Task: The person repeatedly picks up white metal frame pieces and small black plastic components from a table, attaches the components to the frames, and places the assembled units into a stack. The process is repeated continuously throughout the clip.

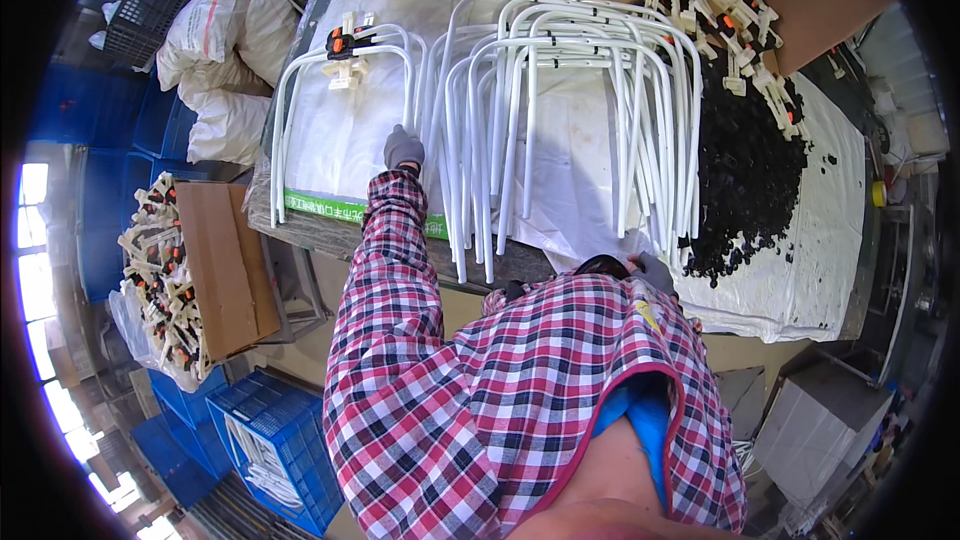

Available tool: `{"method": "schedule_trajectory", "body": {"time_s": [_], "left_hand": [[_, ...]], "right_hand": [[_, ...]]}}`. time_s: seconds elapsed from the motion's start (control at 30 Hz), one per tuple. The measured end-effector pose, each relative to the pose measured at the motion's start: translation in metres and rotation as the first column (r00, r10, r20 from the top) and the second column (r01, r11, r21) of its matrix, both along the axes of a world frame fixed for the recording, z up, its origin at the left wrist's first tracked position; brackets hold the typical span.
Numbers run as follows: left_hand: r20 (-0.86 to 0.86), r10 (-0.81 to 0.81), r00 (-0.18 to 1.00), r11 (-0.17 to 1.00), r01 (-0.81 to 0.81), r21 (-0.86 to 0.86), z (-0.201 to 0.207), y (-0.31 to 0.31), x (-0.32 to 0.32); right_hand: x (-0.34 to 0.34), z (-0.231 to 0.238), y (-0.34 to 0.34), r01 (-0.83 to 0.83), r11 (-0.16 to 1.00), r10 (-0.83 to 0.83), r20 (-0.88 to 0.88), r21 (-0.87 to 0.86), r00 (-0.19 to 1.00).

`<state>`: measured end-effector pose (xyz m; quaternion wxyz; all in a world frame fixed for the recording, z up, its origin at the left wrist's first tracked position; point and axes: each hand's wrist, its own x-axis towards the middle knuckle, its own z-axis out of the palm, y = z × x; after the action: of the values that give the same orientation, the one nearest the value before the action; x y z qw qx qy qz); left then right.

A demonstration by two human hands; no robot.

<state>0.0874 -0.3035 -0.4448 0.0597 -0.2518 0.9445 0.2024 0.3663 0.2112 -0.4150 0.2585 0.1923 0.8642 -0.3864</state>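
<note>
Tubes: white U-shapes are lying on the tabletop, a cream clamp sitting across their top bars.
Left hand: my fingers are curling over one leg; whether they are gripping, I cannot tell.
Right hand: I am holding it near the tabletop's edge; its openness and grasp, I cannot tell.

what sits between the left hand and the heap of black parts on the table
In the head view, the large group of white bent tubes lies between the left hand and the black parts, with white sheeting showing through.
</note>
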Motion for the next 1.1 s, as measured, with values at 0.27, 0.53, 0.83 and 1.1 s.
{"method": "schedule_trajectory", "body": {"time_s": [0.27,0.53,0.83,1.1], "left_hand": [[-0.143,0.037,0.989,0.998,-0.044,-0.048,-0.021,-0.030,0.041],[-0.434,-0.184,0.882,0.982,0.180,-0.052,0.004,0.020,0.003],[-0.597,-0.329,0.731,0.944,0.257,-0.206,0.034,0.064,-0.006],[-0.256,-0.311,0.915,0.947,0.277,-0.161,0.036,0.126,-0.108]], "right_hand": [[0.019,-0.041,0.013,0.172,0.980,-0.180,-0.074,-0.099,0.981],[0.021,-0.017,0.004,0.008,0.998,-0.001,-0.108,0.064,0.994],[-0.012,0.019,0.005,0.139,0.990,-0.134,-0.273,0.001,0.953],[-0.027,0.025,0.019,0.269,0.960,-0.279,-0.303,-0.077,0.911]]}}
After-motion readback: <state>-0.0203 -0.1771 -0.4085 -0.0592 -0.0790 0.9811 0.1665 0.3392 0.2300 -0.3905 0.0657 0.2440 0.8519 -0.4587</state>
